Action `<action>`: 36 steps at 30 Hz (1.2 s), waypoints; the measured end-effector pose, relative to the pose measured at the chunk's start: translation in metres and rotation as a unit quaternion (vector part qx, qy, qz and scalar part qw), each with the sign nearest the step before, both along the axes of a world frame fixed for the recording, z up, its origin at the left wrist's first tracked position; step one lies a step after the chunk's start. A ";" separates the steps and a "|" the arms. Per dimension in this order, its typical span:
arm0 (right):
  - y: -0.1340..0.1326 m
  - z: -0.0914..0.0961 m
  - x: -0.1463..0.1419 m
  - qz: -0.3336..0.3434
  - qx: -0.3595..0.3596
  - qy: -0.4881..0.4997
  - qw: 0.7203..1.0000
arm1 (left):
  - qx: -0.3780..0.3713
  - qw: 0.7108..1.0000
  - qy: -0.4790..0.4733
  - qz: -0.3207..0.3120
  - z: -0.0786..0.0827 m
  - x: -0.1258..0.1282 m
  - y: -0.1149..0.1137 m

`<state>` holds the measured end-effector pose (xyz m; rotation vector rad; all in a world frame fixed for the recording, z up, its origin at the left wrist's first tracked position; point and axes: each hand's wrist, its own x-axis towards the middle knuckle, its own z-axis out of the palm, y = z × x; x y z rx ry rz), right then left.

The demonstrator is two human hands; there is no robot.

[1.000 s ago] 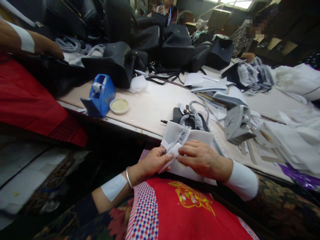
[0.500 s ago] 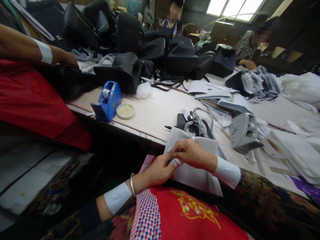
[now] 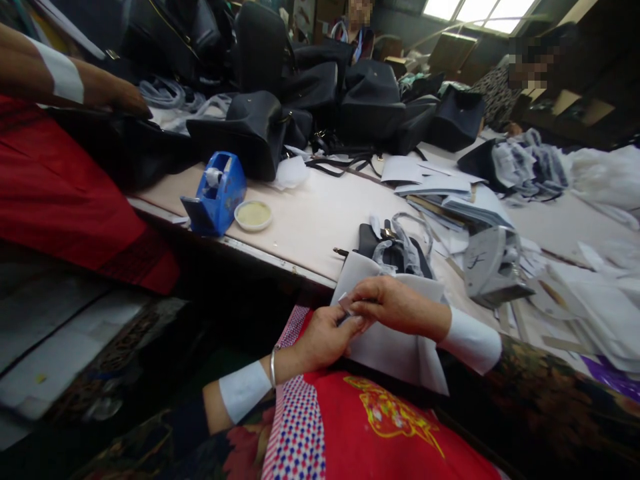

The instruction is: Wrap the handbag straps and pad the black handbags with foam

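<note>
1. Left hand (image 3: 325,339) and right hand (image 3: 393,305) meet fingertip to fingertip, both closed in a pinch on the left corner of the white sheet (image 3: 395,350).
2. Sheet lies over the desk (image 3: 320,220) edge toward the lap. Its long axis runs right from the pinch, under the right wrist.
3. Small tab (image 3: 345,302) at the pinch is mostly covered by fingers, so I can't tell what it is.

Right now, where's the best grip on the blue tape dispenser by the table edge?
Probably across the flat side walls of the blue tape dispenser, at its tall end, coming from above: it stands upright, the front tapers low, and the small dish sits close beside it. Left hand and right hand both pinch the white sheet.
</note>
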<state>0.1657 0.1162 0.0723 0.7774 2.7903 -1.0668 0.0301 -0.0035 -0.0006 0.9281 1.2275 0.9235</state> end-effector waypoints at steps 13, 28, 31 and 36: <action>0.014 0.024 -0.045 0.278 0.178 -0.123 0.936 | -0.026 0.999 0.020 0.000 0.002 -0.001 0.001; -0.003 -0.007 -0.020 0.283 0.288 -0.048 0.914 | 0.028 0.996 0.081 -0.022 0.006 -0.006 0.002; -0.011 -0.009 -0.011 0.232 0.296 -0.043 0.926 | 0.020 0.998 0.063 -0.019 0.007 -0.005 0.002; -0.026 -0.014 0.009 0.143 0.275 -0.016 0.951 | 0.016 0.999 0.048 -0.011 0.010 -0.001 0.001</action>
